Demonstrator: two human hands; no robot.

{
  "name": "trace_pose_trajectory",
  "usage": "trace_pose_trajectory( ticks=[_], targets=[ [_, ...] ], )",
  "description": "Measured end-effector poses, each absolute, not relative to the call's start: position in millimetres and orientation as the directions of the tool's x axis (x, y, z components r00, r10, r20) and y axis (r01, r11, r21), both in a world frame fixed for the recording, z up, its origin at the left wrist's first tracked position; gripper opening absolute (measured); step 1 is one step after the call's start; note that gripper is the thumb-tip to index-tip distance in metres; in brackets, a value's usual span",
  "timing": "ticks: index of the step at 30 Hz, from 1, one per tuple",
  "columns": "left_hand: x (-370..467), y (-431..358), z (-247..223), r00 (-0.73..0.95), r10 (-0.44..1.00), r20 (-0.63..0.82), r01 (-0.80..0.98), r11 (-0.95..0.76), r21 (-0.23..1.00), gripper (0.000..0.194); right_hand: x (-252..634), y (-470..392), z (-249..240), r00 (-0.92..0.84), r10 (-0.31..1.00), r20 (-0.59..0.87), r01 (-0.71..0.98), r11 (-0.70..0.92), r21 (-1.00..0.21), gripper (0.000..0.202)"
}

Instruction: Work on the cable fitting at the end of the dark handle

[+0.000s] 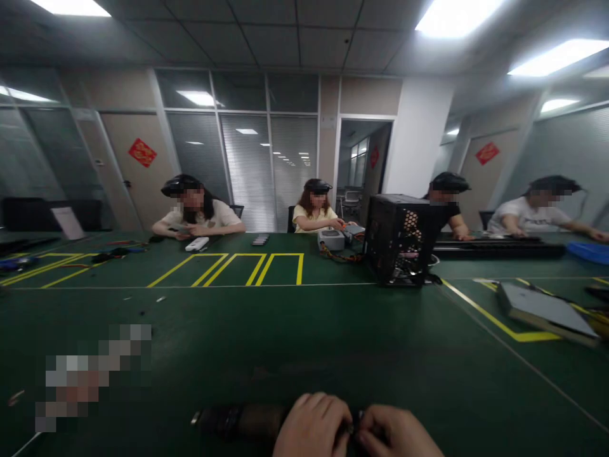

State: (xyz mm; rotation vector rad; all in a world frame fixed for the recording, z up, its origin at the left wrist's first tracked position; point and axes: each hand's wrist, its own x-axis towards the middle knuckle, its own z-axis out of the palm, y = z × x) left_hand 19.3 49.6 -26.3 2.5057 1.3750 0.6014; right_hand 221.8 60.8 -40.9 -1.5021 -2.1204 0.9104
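Observation:
At the bottom of the view, my left hand [311, 426] has its fingers curled down over the right part of a long dark object [238, 420], which lies on the green table [214, 355]. A small metallic tip shows at that object's left end. Just to the right, my right hand [397, 431] is closed in a pinch. Between the fingertips of both hands is a small dark piece [353, 426], too small and dim to name.
A black computer case [398, 240] stands at the table's middle. Behind it are power supplies [332, 240]. A flat grey metal box [547, 311] lies at right, a blue tray [589, 252] beyond. Yellow tape marks the table. Several people sit across. A blurred-out patch covers the left.

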Motion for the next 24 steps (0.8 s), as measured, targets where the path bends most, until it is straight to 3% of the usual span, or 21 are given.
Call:
trace_pose_trajectory(
  ticks=[5, 24],
  targets=[
    [20, 38, -8, 0.471, 0.855, 0.219, 0.743, -0.518, 0.423, 0.021, 220, 50, -35, -0.311, 0.950, 0.019, 0.657, 0.230, -0.718, 0.010],
    [24, 22, 0, 0.436, 0.871, 0.226, 0.793, -0.491, 0.361, 0.024, 225, 43, -28, -0.334, 0.940, 0.067, 0.645, 0.279, -0.712, 0.017]
  ],
)
